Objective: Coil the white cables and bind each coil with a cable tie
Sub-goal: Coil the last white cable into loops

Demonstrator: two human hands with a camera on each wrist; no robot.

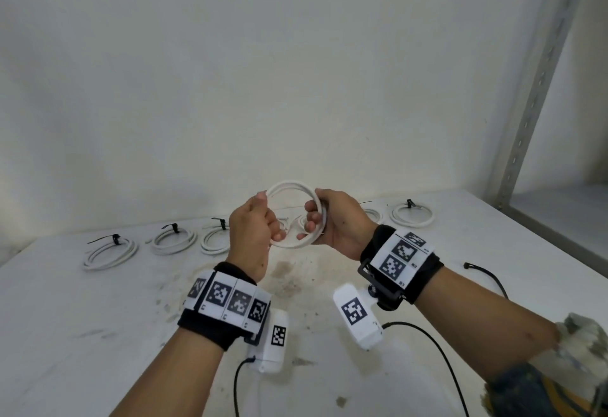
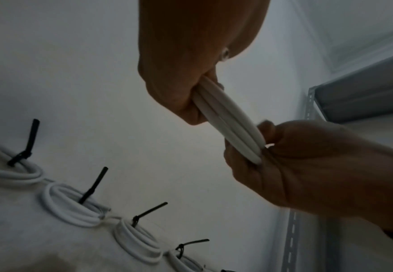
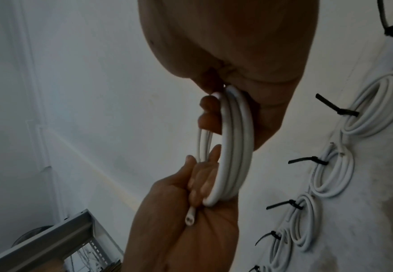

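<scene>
I hold a white cable coil (image 1: 291, 186) of about three loops upright in the air over the table, with no tie on it that I can see. My left hand (image 1: 273, 232) grips its left side, fingers curled round the loops (image 2: 228, 119). My right hand (image 1: 312, 222) grips the right side, thumb over the strands (image 3: 235, 147). In the right wrist view the cut cable end (image 3: 189, 219) pokes out below my left hand's fingers (image 3: 205, 176). Several coils bound with black cable ties lie along the back of the table, among them one far left (image 1: 110, 250) and one far right (image 1: 413, 214).
The white table (image 1: 98, 334) is stained in the middle under my hands. A grey perforated shelf post (image 1: 539, 87) rises at the back right. Black camera cables (image 1: 487, 276) trail over the table's right and front parts. A wall stands close behind the coils.
</scene>
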